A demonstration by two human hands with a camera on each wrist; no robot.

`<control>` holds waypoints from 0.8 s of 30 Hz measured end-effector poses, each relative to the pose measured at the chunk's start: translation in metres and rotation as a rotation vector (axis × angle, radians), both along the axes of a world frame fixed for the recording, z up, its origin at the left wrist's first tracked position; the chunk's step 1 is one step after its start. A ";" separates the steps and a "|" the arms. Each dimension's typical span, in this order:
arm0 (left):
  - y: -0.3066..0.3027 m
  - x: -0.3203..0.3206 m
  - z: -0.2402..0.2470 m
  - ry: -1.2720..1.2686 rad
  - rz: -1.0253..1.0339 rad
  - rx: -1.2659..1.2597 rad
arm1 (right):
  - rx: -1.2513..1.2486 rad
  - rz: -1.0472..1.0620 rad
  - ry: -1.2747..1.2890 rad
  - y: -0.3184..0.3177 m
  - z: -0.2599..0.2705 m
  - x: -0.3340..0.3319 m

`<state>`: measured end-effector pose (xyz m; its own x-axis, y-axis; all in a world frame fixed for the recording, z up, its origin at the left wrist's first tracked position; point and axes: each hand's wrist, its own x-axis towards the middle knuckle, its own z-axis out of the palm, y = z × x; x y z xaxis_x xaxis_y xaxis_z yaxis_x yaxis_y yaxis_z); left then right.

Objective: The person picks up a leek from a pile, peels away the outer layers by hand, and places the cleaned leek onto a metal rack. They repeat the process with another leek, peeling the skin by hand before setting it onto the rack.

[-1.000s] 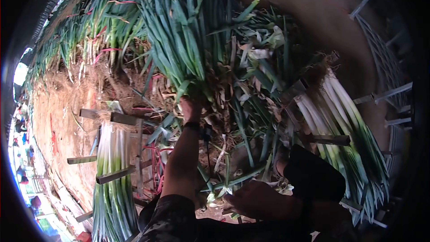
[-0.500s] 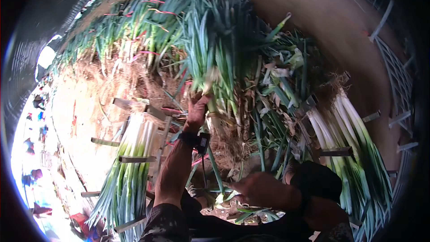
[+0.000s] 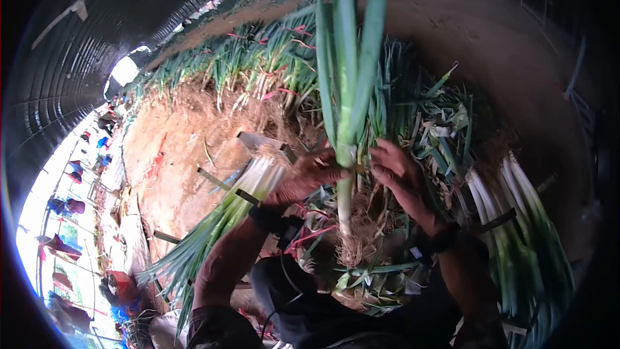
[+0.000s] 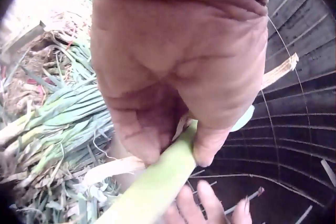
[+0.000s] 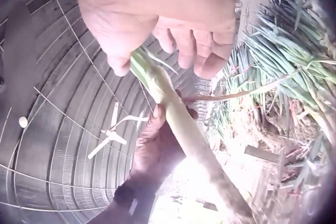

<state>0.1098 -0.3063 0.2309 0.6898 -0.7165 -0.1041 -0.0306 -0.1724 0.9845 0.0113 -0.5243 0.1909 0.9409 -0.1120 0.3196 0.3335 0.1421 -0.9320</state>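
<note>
The upright scallion (image 3: 344,90) stands in the middle, gripped by the left hand (image 3: 309,178) and the right hand (image 3: 400,171), so nothing passes straight across there. Just left, a bundle of scallions (image 3: 226,220) lies across a rack of metal bars (image 3: 216,181); on the right another bundle (image 3: 516,207) fills its side. Near, under the hands, roots and trimmings (image 3: 361,271) heap up. Far, a row of scallions (image 3: 258,64) and loose leaves (image 3: 445,123) close the way. Open room lies over the bare earth floor (image 3: 171,155) at far left, between rack and row.

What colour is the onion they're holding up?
The onion stalk is green on top, pale lower, with brown roots; clearest in the head view.
</note>
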 end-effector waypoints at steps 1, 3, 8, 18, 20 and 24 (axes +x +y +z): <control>0.000 -0.012 0.002 -0.081 -0.059 0.029 | 0.069 0.083 -0.014 0.005 0.014 0.002; 0.001 -0.038 0.002 -0.224 -0.131 0.017 | -0.033 0.157 0.124 0.001 0.037 -0.004; -0.024 -0.063 -0.038 -0.189 0.089 -0.104 | -0.101 -0.070 -0.005 -0.003 -0.007 -0.014; -0.027 -0.016 -0.187 -1.000 -0.424 1.174 | 0.018 -0.331 0.161 -0.060 -0.013 -0.003; 0.024 0.013 -0.310 -0.969 -0.449 0.992 | 0.095 -0.369 0.131 -0.071 -0.008 0.004; -0.023 -0.021 -0.186 -0.548 0.236 0.625 | 0.063 -0.468 0.184 -0.066 -0.009 0.008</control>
<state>0.0886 -0.3293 0.0451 0.8815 -0.4705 -0.0404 -0.3686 -0.7389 0.5641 0.0195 -0.5903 0.1821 0.8252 -0.5492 0.1323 0.2062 0.0748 -0.9756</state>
